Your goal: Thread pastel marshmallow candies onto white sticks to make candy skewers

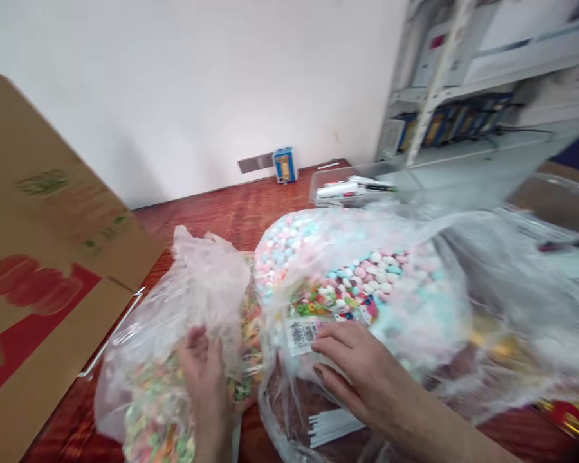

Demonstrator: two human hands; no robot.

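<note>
My left hand point(203, 370), slightly blurred, is in front of a whitish plastic bag point(200, 276). Its fingers are loosely curled, the thumb apart, and nothing shows in them. A clear bag of pastel candies point(159, 418) lies beside the wrist. My right hand point(357, 370) reaches over the open mouth of a large clear bag point(273, 386); its bent fingers are on a clear packet with a white barcode label point(299, 334). Colourful ring-shaped candies point(309, 302) show by the label. Behind them are many pink, white and blue round candies point(367, 273).
An open cardboard box point(53, 212) stands at the left. White sticks point(332, 426) lie below my right hand. A clear tray of pens point(342, 193) and a small blue box point(285, 165) are at the back of the red-brown table point(197, 218). Metal shelving point(434, 103) rises at right.
</note>
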